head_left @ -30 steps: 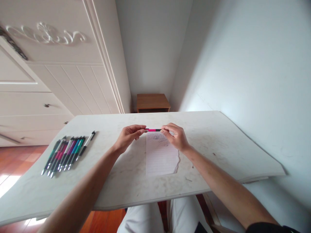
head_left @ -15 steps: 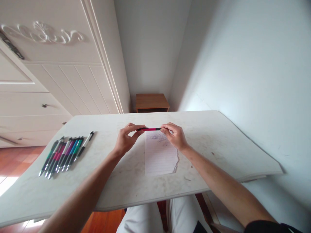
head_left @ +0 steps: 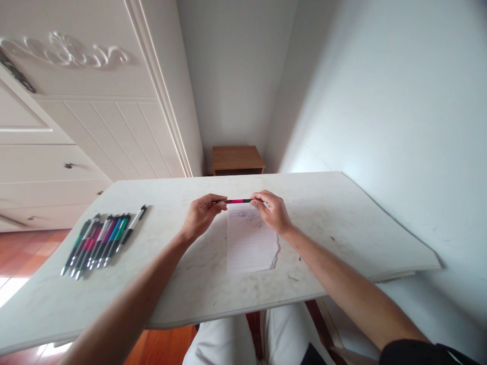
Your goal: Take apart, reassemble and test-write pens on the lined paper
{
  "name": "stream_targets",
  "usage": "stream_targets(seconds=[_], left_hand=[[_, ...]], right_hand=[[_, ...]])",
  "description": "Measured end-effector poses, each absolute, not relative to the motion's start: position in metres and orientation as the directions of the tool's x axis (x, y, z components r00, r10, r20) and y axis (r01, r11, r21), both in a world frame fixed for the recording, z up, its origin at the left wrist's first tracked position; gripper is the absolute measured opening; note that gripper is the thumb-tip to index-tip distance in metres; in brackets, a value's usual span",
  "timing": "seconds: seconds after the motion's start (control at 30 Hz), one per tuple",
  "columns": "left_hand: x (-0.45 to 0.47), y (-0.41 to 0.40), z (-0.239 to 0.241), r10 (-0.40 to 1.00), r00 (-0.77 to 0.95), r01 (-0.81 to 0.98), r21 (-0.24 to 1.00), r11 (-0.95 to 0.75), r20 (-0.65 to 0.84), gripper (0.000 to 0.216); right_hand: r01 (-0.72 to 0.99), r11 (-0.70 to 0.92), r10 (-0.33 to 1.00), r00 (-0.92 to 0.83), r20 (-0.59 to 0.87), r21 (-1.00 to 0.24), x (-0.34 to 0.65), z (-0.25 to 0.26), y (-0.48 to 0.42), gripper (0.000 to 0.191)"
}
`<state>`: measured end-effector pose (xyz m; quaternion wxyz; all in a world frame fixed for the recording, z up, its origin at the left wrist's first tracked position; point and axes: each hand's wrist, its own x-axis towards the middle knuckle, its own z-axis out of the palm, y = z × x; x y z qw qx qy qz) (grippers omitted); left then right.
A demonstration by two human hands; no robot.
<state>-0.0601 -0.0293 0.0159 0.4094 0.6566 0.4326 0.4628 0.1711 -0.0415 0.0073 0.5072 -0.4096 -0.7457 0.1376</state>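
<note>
Pink-and-black pen (head_left: 236, 201) was in the fingers (head_left: 219, 197), bridging L hand (head_left: 201, 215) and R hand (head_left: 274, 213). Its long axis ran L–R, approx. level, straight from one set of fingers to the other; neither hand was nearer, as each had an end. L fingers were pinched nearly together on the dark L end, thumb on the body side; R fingers were curled in on the black R end, tip hidden, so couldn't tell how much they covered. Pink mid-section showed bare btwn them. Height of pen off tabletop (head_left: 335, 208): couldn't tell.

Just body-side of the fingers, a lined sheet (head_left: 251, 248) lay flat, w/ scribbles near its far edge and a torn R edge. Well L of L fingers, a bit closer to the body, lay a row of pens (head_left: 96, 242), side by side, slanted, silver tips mostly bodyward; a white-and-black pen (head_left: 131, 228) lay at the row's R side, nearest L hand. Beyond the fingers, past the tabletop's far edge, stood a small wooden unit (head_left: 238, 157), w/ pale cabinet (head_left: 114, 121) off L.
</note>
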Motion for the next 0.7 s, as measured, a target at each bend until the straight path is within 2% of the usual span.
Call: stream_targets(seconds=[0.1,0.2,0.3,0.37,0.53,0.63,0.7], left_hand=[[-0.06,-0.031,0.013,0.919,0.192,0.271,0.881,-0.387,0.345,0.031],[-0.06,-0.033,0.013,0.849,0.209,0.354,0.772,-0.528,0.485,0.021],[-0.06,-0.034,0.014,0.77,0.211,0.38,0.676,-0.632,0.602,0.017],[-0.061,-0.033,0.014,0.749,0.21,0.384,0.651,-0.655,0.629,0.016],[-0.062,-0.031,0.014,0.851,0.175,0.379,0.763,-0.523,0.496,0.022],[-0.064,-0.03,0.015,0.906,0.146,0.28,0.862,-0.423,0.397,0.032],[-0.064,-0.028,0.016,0.925,0.121,0.204,0.903,-0.378,0.359,0.04]], right_hand=[[0.494,0.61,0.764,-0.159,0.626,-0.619,0.171,0.008,-0.042,0.022],[0.504,0.595,0.777,-0.162,0.608,-0.627,0.17,0.008,-0.042,0.022],[0.5,0.566,0.805,-0.165,0.569,-0.655,0.17,0.007,-0.041,0.023],[0.476,0.544,0.83,-0.185,0.526,-0.691,0.172,0.006,-0.039,0.025],[0.361,0.478,0.878,-0.219,0.426,-0.801,0.182,0.003,-0.031,0.036],[0.326,0.429,0.902,-0.118,0.414,-0.842,0.194,0.002,-0.023,0.046],[0.373,0.408,0.899,-0.004,0.438,-0.833,0.205,0.001,-0.017,0.048]])
